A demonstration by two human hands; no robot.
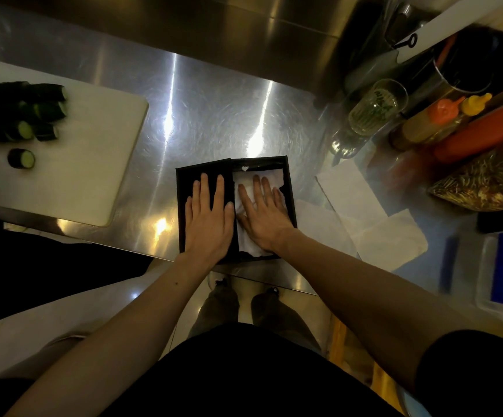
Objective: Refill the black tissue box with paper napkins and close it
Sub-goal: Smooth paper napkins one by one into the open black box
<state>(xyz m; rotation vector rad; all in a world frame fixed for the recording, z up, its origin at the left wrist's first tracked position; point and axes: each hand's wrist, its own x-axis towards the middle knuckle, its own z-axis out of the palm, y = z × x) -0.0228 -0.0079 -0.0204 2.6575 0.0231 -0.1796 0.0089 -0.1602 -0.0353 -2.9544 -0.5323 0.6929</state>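
While both hands lie flat and grip nothing, the black tissue box (289, 188) sits open at the near edge of the steel counter (208, 115), long axis running away from the person. Right hand (263, 212) — fingers spread, palm down — presses the paper napkins (245, 182) into the box's tray. Left hand (208, 215) rests flat on the black lid (184, 188), which lies just beside the tray on its left, the two touching along their long edges. Lid looks flipped out sideways, so closing likely means swinging it rightward over the napkins — left hand is the nearer one for that. Napkin stack looks crumpled at the far right corner; could snag the lid. Loose paper sheets (352, 194) lie right of the box. Cutting board (87, 152) with cucumber pieces (21, 121) sits well apart, left.
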